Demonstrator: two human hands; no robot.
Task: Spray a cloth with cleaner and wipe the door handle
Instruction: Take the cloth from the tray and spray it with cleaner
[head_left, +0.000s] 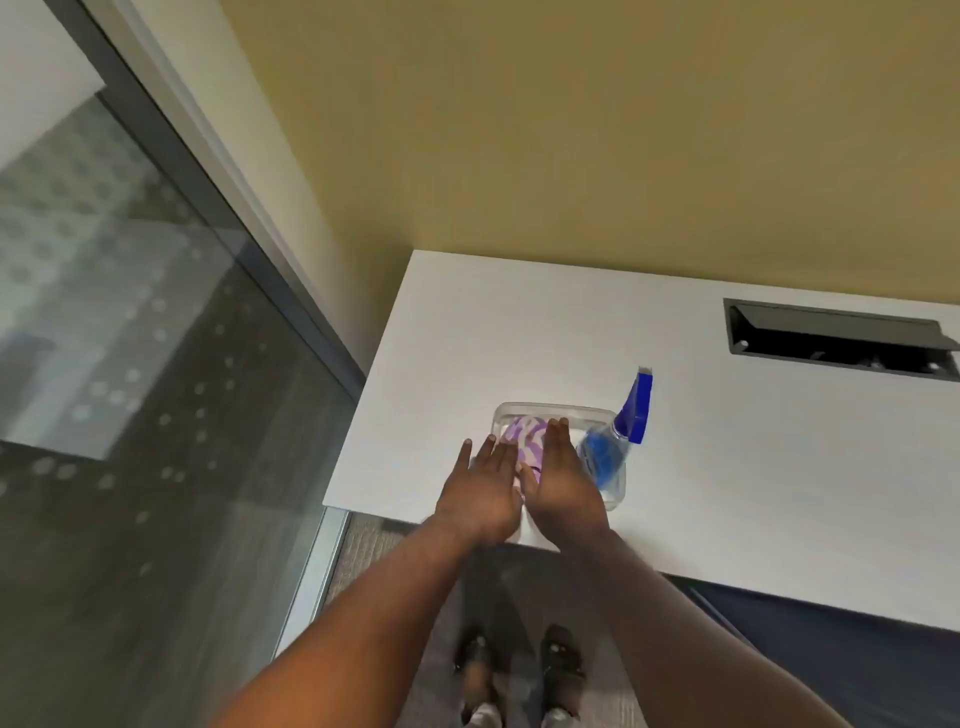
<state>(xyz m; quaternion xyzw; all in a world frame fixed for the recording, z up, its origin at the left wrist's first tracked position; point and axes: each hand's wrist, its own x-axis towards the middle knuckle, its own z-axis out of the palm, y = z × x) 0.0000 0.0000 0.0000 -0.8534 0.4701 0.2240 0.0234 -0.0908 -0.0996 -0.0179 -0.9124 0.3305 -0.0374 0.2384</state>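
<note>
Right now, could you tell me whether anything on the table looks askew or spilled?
Only the spray bottle: it lies tilted in the clear container beside the purple cloth, not upright. No spill shows. The cable hatch lid stands ajar.

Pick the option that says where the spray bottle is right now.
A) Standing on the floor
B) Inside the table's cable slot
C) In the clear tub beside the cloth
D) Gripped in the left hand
C: the spray bottle sits in the clear tub next to the purple-patterned cloth, its blue head poking over the rim. The left hand and right hand have straight fingers and grip nothing.
</note>
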